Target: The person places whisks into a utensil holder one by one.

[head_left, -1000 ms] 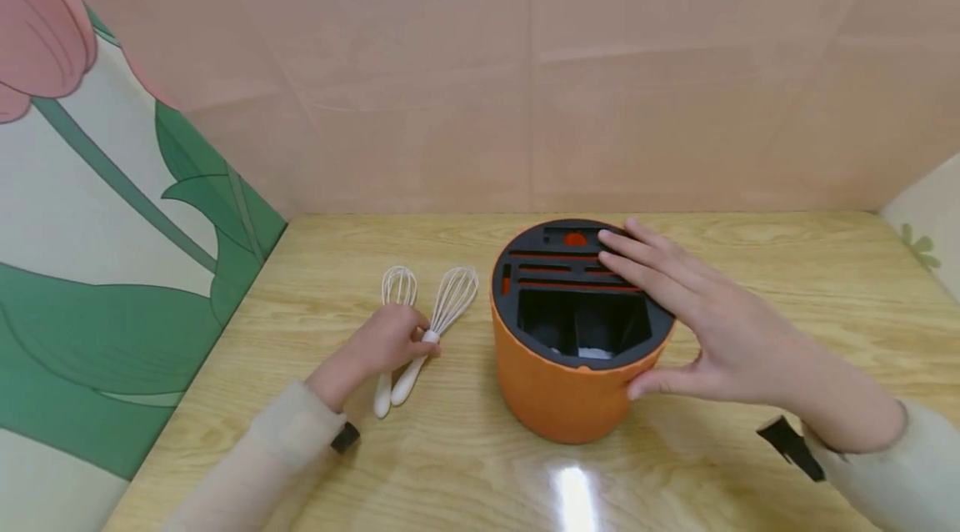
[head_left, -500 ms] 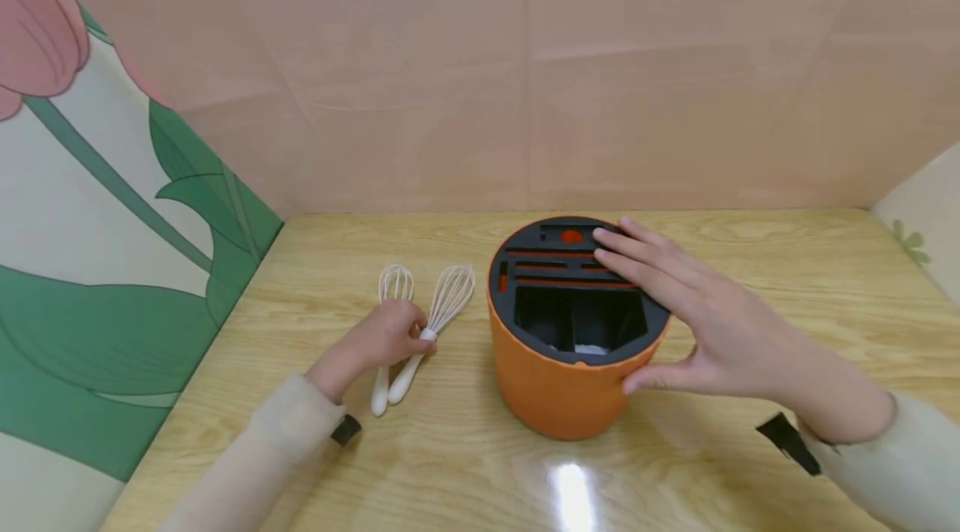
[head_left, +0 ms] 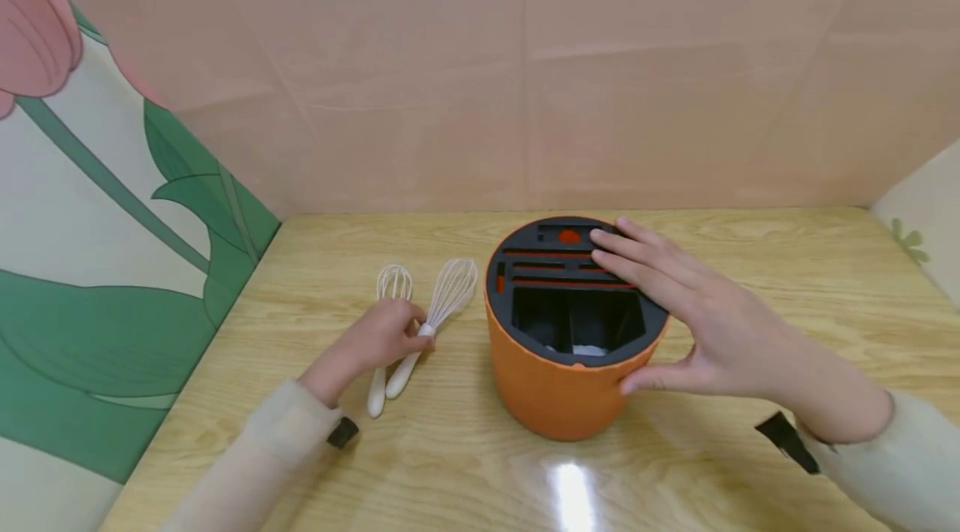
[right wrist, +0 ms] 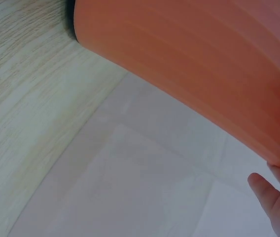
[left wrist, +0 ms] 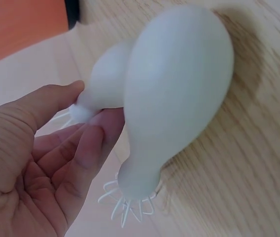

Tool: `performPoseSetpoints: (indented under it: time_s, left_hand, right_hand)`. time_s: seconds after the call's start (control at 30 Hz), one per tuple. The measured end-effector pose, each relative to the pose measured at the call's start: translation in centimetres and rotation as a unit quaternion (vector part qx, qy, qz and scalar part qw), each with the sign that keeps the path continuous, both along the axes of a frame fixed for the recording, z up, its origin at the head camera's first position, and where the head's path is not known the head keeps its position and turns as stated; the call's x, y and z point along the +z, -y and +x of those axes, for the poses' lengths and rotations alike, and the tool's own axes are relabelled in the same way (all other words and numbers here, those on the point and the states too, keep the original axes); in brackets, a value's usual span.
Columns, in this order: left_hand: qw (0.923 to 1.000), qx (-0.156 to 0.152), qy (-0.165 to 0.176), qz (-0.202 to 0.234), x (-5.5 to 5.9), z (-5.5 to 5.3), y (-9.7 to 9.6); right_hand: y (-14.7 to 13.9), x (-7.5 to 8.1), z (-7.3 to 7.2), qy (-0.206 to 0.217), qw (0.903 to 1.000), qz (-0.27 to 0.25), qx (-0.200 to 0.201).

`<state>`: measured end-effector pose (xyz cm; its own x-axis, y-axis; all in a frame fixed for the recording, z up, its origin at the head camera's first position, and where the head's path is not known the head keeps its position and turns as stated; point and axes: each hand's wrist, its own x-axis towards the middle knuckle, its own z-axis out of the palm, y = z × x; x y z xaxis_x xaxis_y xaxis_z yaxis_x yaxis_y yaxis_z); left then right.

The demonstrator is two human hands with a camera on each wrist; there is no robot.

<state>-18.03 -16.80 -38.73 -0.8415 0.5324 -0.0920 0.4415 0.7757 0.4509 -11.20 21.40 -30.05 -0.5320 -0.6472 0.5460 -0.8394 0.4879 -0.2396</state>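
Observation:
Two white-handled whisks are side by side on the wooden table. My left hand pinches the right-hand whisk at its collar, between thumb and fingers. Under that hand passes the left-hand whisk, its middle hidden. In the left wrist view, its rounded handle is nearest the camera, in front of the held whisk's handle. An orange round utensil holder with a black slotted top stands upright to the right. My right hand rests on it, straight fingers over the top, thumb against the side.
The table runs back to a pink wall covering. A flower-patterned panel borders the left side. Two large compartments open at the holder's front, with narrow slots behind them.
The right-hand whisk has shifted slightly away and to the right in my left hand; the other whisk stays. My right hand keeps its place on the holder.

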Motion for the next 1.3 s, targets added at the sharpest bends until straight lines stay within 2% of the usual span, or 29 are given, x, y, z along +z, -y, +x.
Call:
performPoseSetpoints:
  time_s: [0.33, 0.57, 0.83, 1.07, 1.3]
  left_hand:
    - [0.9986, 0.002, -0.051, 0.016, 1.1, 0.4, -0.4]
    - [0.9985, 0.009, -0.04, 0.035, 2.3, 1.0, -0.9]
    - [0.9959, 0.008, -0.065, 0.062, 3.5, 1.9, -1.2]
    - [0.994, 0.001, -0.064, 0.089, 4.1, 2.2, -1.3]
    - [0.9916, 0.013, -0.076, 0.104, 4.9, 2.4, -1.3]
  right_hand:
    - [0.1, -0.1, -0.2, -0.014, 0.9996, -0.019, 0.016]
    - [0.1, -0.2, -0.2, -0.007, 0.9997, -0.017, 0.014]
    - [0.0, -0.2, -0.2, 0.0, 0.9999, -0.01, 0.005]
    - [0.0, -0.2, -0.1, -0.001, 0.9999, -0.011, 0.009]
    - [0.1, -0.1, -0.2, -0.003, 0.9998, -0.013, 0.013]
